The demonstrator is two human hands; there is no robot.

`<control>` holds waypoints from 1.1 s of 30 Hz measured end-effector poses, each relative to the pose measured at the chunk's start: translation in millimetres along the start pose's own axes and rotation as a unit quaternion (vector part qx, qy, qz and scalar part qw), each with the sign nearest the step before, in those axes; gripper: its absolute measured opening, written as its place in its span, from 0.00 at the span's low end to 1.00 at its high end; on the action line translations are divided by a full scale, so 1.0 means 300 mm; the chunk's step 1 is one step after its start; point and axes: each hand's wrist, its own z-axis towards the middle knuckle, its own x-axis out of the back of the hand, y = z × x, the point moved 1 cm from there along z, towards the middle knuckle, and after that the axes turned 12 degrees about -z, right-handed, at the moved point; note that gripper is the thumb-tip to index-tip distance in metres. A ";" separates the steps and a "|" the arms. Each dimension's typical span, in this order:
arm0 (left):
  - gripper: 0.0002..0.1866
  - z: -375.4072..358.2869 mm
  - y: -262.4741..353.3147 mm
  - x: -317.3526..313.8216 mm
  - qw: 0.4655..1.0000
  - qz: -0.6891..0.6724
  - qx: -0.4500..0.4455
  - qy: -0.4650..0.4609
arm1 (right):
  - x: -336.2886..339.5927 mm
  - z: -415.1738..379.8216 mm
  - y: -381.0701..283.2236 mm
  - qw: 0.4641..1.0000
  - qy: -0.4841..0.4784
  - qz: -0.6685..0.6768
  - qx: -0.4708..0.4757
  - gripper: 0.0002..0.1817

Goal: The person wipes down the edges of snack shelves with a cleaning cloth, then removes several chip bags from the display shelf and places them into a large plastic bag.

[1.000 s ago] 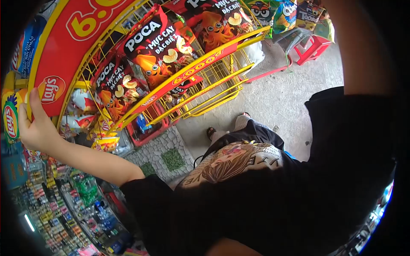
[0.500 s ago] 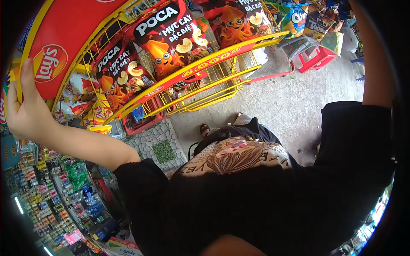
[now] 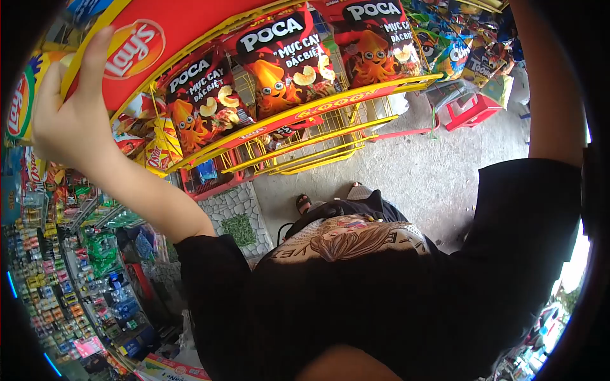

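On the left, my left hand (image 3: 76, 117) is closed round the yellow edge of a red Lay's display board (image 3: 184, 28), thumb on the red face and fingers at the outer side. Below the board, a yellow wire rack holds Poca snack bags: a left one (image 3: 203, 105), a middle one (image 3: 283, 66) and a right one (image 3: 375, 44). A red price strip (image 3: 305, 114) runs along the rack's front. My right arm (image 3: 556, 82) reaches up past the top right of the view; its hand is out of sight.
More snack bags (image 3: 451, 54) hang at the upper right, above a red plastic stool (image 3: 473, 111). Grey concrete floor (image 3: 413, 165) lies around my feet. Shelves crowded with small packages (image 3: 57, 286) fill the lower left. Yellow O'Star bags (image 3: 159, 152) sit under the board.
The rack, the Lay's board and my left hand have shifted right in view, and the hand sits higher. The grip on the board's edge looks the same.
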 end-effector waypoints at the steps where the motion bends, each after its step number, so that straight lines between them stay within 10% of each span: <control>1: 0.18 0.000 -0.009 -0.001 1.000 0.019 -0.003 -0.002 | 0.021 -0.010 0.002 1.000 0.007 0.001 0.003 0.23; 11: 0.28 -0.029 -0.138 0.006 0.988 0.077 0.106 -0.086 | 0.197 -0.124 0.089 0.998 0.065 0.009 0.010 0.20; 16: 0.26 -0.013 -0.157 0.011 0.996 0.027 -0.020 -0.078 | 0.269 -0.192 0.162 0.996 0.091 0.015 0.006 0.19; 18: 0.21 -0.041 -0.062 0.014 0.991 0.044 0.090 -0.092 | 0.297 -0.216 0.182 0.995 0.101 0.017 0.004 0.18; 24: 0.19 -0.035 -0.019 0.001 0.985 0.026 -0.165 -0.033 | 0.352 -0.284 0.256 0.992 0.123 0.036 0.008 0.16; 28: 0.16 -0.058 -0.072 -0.010 0.993 -0.054 -0.101 -0.040 | 0.241 -0.469 0.316 0.976 0.195 0.078 -0.057 0.22; 33: 0.16 -0.058 -0.079 -0.029 0.980 -0.030 -0.196 0.031 | 0.256 -0.814 0.054 0.927 -0.208 0.299 0.085 0.19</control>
